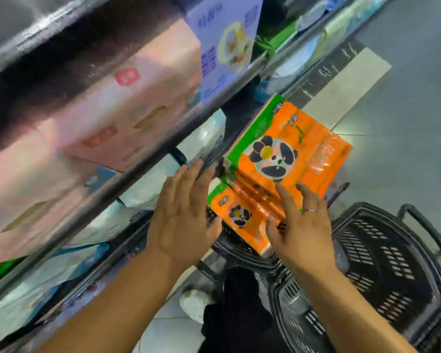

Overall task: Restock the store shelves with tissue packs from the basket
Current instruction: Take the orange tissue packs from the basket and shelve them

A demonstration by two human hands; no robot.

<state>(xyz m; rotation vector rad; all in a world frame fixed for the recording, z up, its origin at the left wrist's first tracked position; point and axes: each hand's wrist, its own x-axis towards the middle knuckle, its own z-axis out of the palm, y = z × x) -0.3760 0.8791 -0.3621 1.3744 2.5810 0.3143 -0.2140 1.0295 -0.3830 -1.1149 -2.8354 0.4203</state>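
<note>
Restocking looks to be midway: the shelves already carry stock, and two packs at the hands are not yet seated on a shelf.

The right hand's fingers are straight and spread apart. Their tips press on the printed face of the upper orange panda tissue pack, and the thumb lies on the lower orange panda tissue pack. They clamp nothing. A ring sits on one finger. The left hand's fingers are straight too, close together, reaching toward the shelf rail just beside the lower pack. Whether they touch the pack or the rail I cannot tell.

The two orange packs lie one over the other, the upper one tilted, at the front edge of the lower shelf and above the near end of the black basket. What bears them is hidden. Above the rail stand pink tissue packs and a purple box. The basket stands on the grey floor. How many packs are left in it I cannot tell.
</note>
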